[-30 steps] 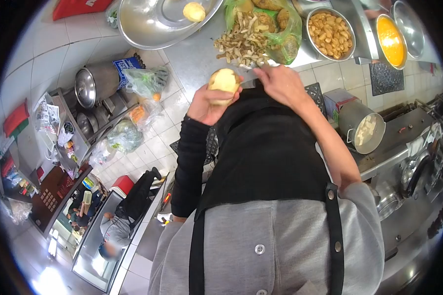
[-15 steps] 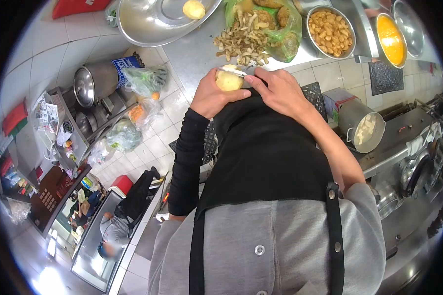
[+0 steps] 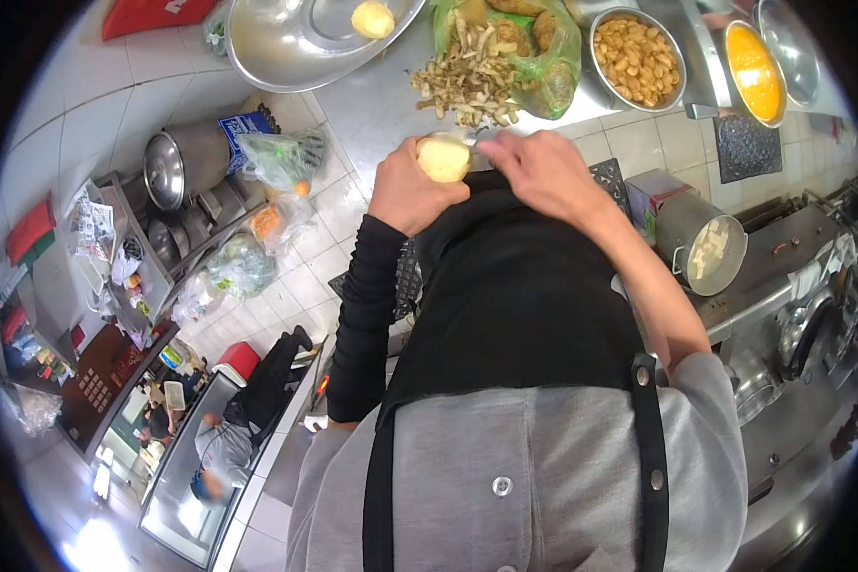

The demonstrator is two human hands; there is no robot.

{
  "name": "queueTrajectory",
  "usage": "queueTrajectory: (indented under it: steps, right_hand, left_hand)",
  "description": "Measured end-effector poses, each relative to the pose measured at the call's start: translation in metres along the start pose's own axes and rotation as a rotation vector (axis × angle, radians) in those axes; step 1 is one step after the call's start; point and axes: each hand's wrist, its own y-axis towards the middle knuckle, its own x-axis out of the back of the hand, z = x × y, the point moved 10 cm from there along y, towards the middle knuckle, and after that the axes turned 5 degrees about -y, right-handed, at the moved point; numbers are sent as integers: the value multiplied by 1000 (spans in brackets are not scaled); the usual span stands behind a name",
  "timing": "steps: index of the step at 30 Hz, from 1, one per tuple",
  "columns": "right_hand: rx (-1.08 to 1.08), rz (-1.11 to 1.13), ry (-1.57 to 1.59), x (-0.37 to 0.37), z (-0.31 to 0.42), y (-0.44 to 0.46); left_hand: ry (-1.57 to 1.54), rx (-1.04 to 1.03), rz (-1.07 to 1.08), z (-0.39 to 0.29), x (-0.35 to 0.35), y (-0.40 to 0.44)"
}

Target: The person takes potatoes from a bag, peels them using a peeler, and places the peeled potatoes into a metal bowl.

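My left hand [image 3: 405,191] is closed around a pale yellow peeled potato [image 3: 444,159], held above the front edge of the metal table. To its right, my right hand [image 3: 541,173] grips a small metal peeler [image 3: 481,140], partly hidden by fingers and blurred, just off the potato's right side. A heap of brown potato peels [image 3: 462,81] lies beyond both hands. Unpeeled potatoes [image 3: 543,30] sit in an open green plastic bag [image 3: 558,81] beside the heap. Another peeled potato [image 3: 373,19] rests in the wide metal bowl [image 3: 257,67] at the upper left.
A bowl of brown pieces [image 3: 637,59] and a container of orange liquid [image 3: 756,74] stand at the upper right. A pot with pale pieces [image 3: 713,253] is by the stove. Bagged vegetables [image 3: 243,262] lie on the left. Another person [image 3: 229,439] is at lower left.
The peeler has come off the potato's top toward the right, with my right hand moving slightly right. The potato has turned a little in my left hand, whose thumb has shifted.
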Motion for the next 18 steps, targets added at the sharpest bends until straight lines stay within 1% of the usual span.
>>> queueTrajectory:
  steps: [2, 3, 5, 6, 8, 10, 11, 13, 14, 16, 18]
  right_hand:
    - [-66, -1, -230, -18, -54, 10]
    - [-84, -72, -164, -8, -59, 7]
    - [-106, -73, -18, 14, -34, 4]
    - [-132, -67, 60, 18, -20, -5]
    - [-38, -85, 85, 13, 3, -10]
    - [25, -69, 45, 7, 23, -13]
    - [-9, -64, -45, 1, 9, -7]
    - [-83, -34, -223, -21, -40, 5]
    - [-157, -37, -146, -25, -64, 6]
    - [-183, -69, 30, 2, -45, -4]
    - [-166, 12, 161, 1, -17, -17]
  left_hand:
    - [-31, -3, 42, -3, -1, -3]
    - [-57, -9, 43, -4, -1, 1]
    - [-118, 17, 35, 6, -2, -5]
    - [-182, 92, 1, 16, -1, -2]
    - [-394, -2, -56, 24, -7, 3]
    - [-476, 93, 17, 30, -16, 1]
    - [-517, 139, 54, 33, -21, 1]
    - [-664, 143, 102, 37, -26, -10]
    - [-729, 131, 131, 34, -25, -7]
    - [-753, 93, 97, 26, -19, 4]
    - [-718, 119, 87, 33, -23, -16]
